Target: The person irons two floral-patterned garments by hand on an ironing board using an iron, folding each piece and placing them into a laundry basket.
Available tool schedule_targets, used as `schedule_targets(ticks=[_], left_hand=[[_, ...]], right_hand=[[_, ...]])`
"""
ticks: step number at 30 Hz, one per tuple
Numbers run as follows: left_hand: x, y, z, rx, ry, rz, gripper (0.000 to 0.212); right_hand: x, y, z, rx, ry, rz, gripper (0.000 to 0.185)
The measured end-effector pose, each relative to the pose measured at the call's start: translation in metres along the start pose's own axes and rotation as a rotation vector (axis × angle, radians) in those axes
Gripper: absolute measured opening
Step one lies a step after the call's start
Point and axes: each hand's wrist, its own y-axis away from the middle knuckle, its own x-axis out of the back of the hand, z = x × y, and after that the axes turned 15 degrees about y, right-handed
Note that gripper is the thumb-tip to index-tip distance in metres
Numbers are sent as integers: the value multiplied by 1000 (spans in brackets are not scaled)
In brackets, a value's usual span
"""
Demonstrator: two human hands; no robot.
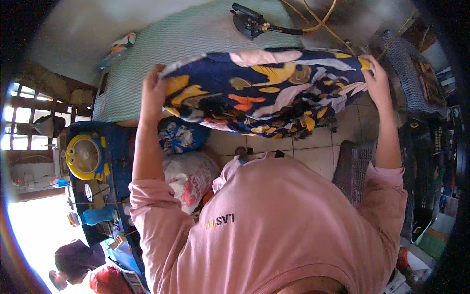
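A navy fabric piece with a yellow, pink, white and orange print (pixel 257 86) is spread in the air between both hands. My left hand (pixel 153 86) grips its left end, and my right hand (pixel 375 77) grips the upper right corner. The cloth's lower part hangs in folds above the tiled floor. Behind it lies a padded pressing surface (pixel 176 40) covered in green and white zigzag cloth. On that surface, beyond the fabric, a dark iron (pixel 248 22) rests with a hose attached.
Left stand a yellow toy-shaped fan (pixel 83 157) and a blue bottle (pixel 97 215). Stuffed sacks (pixel 189 176) sit on the floor by the left arm. Another person (pixel 79 262) is at lower left. A zigzag-covered board (pixel 411 73) and dark racks (pixel 422 158) stand right.
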Motion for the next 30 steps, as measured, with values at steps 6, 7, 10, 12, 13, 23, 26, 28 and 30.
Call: schedule_targets(ticks=[6, 7, 10, 12, 13, 23, 26, 28, 30], left_hand=[[-69, 38, -1, 153, -103, -416, 31], [-88, 47, -3, 129, 88, -438, 35], [-100, 44, -20, 86, 345, -541, 32], [-87, 32, -54, -17, 402, -557, 30], [-73, 29, -77, 173, 379, -408, 31], [-96, 99, -202, 1022, 971, -348, 42], [-120, 75, -172, 870, 1131, -456, 39], [-122, 62, -149, 746, 1116, -526, 37], [-115, 54, -123, 427, 860, -615, 35]], right_hand=[[-90, 25, -69, 379, -428, -483, 75], [-115, 40, -87, 547, -276, -479, 75], [-156, 77, -118, 344, -329, -890, 46], [-155, 75, -126, 27, -735, -891, 43], [-148, 73, -130, -336, -1085, -839, 40], [-43, 96, -145, -422, -1856, -489, 38], [-65, 109, -123, -352, -1565, -665, 44], [-78, 108, -89, -55, -1008, -766, 46], [-91, 98, -49, 257, -54, -1002, 51]])
